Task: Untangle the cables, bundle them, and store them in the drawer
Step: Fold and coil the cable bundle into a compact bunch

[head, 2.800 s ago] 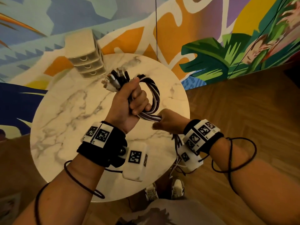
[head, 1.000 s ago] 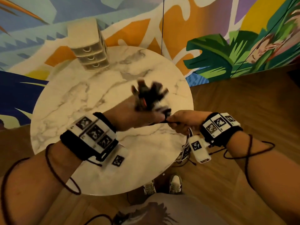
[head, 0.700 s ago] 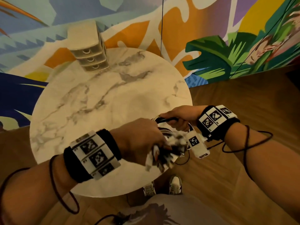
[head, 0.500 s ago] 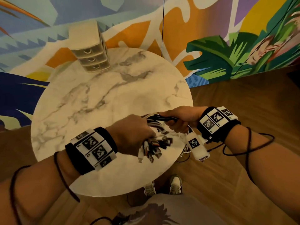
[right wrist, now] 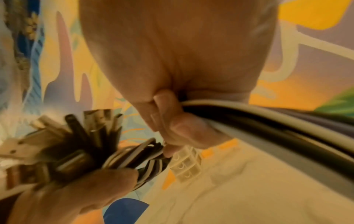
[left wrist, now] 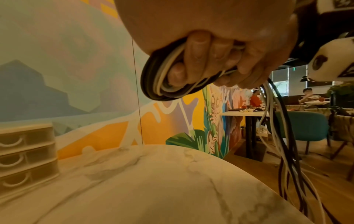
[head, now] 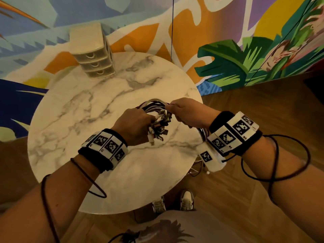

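A bundle of black and white cables (head: 154,106) is held above the round marble table (head: 91,106). My left hand (head: 135,125) grips the coiled part, with the plug ends (head: 158,128) fanning out toward me; its fingers (left wrist: 195,50) curl through the loop (left wrist: 153,78). My right hand (head: 187,111) pinches the cable strands at the loop's right side, and the loose tails (left wrist: 277,136) hang past the table edge. In the right wrist view the fingers (right wrist: 172,121) clamp the strands (right wrist: 268,125) beside the plugs (right wrist: 80,136). A small cream three-drawer unit (head: 93,55) stands at the table's far left, drawers closed.
A painted mural wall (head: 228,41) runs behind the table. Wooden floor (head: 263,106) lies to the right, and my shoes (head: 175,202) show below the table's near edge. Farther off stand another table (left wrist: 247,113), a teal chair (left wrist: 302,128) and seated people.
My left hand has rolled over, turning the plug ends from pointing up to pointing down toward me, and sunk closer to the table. My right hand kept its pinch and followed.
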{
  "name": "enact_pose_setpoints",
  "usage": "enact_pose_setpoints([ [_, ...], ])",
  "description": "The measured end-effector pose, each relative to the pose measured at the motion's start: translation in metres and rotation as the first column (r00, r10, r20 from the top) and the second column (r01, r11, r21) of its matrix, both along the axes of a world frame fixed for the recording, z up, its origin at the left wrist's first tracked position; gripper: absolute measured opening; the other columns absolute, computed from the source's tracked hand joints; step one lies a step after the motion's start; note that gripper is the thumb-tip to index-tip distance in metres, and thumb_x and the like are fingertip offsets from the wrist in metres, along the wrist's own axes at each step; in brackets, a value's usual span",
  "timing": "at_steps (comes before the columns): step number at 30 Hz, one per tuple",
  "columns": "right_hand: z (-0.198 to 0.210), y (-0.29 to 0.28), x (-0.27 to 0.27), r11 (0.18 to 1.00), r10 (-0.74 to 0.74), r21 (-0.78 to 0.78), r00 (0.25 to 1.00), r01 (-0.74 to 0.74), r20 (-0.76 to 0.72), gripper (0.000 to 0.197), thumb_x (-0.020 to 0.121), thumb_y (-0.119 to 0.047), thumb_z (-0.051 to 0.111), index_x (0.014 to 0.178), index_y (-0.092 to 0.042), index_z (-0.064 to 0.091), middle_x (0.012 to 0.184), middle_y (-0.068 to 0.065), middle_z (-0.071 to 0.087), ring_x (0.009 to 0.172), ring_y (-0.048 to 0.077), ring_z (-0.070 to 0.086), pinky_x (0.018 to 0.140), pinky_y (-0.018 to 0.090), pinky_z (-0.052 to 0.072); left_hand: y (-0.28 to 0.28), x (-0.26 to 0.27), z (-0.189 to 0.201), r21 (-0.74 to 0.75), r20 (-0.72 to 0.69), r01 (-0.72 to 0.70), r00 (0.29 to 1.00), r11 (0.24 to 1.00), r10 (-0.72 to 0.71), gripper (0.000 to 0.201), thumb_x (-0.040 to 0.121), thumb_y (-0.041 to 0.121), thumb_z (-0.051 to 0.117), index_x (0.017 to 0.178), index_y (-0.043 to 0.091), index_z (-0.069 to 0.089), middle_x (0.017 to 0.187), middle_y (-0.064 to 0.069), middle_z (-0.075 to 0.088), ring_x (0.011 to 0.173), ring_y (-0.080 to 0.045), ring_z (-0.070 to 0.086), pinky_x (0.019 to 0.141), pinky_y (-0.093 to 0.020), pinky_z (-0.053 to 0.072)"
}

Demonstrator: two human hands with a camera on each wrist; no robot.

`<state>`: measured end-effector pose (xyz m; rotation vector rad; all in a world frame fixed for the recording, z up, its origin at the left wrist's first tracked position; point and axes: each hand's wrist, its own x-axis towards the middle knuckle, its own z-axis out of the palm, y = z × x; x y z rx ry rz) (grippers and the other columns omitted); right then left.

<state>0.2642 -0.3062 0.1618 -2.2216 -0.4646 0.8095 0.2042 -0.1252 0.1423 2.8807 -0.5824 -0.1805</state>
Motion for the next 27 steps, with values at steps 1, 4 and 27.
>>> enact_pose_setpoints([
  [1,0.003,0.003,0.001,1.000,0.008,-0.019,0.999,-0.007,0.051,0.041,0.102,-0.034,0.036,0.076,-0.007,0.053,0.062,0.002,0.045,0.051,0.015,0.038,0.051,0.026,0.035,0.000,0.002,-0.002,0.014,-0.003,-0.039,0.999,0.999,0.039,0.027,0.084,0.041,0.057,0.092,0.018,0.071,0.074,-0.004,0.069,0.067,-0.029,0.062,0.062,-0.035,0.051],
  [4,0.013,0.010,0.004,0.999,-0.010,0.047,0.995,0.006,0.096,0.039,0.102,-0.032,0.035,0.079,-0.006,0.054,0.064,0.004,0.049,0.051,0.017,0.044,0.049,0.028,0.042,0.002,0.005,-0.008,-0.086,0.051,-0.174,0.983,0.981,0.179,0.037,0.078,0.042,0.051,0.090,0.012,0.070,0.075,-0.011,0.069,0.070,-0.037,0.062,0.062,-0.042,0.051],
  [27,0.020,0.038,-0.021,0.943,-0.212,0.295,0.962,0.155,0.173,0.038,0.103,-0.034,0.030,0.072,-0.017,0.044,0.058,-0.007,0.048,0.053,0.010,0.042,0.057,0.025,0.032,-0.021,0.011,0.017,-0.817,-0.553,-0.571,0.816,0.084,0.170,0.021,0.070,0.026,0.049,0.072,0.005,0.052,0.055,-0.007,0.052,0.051,-0.018,0.046,0.050,-0.030,0.035],
])
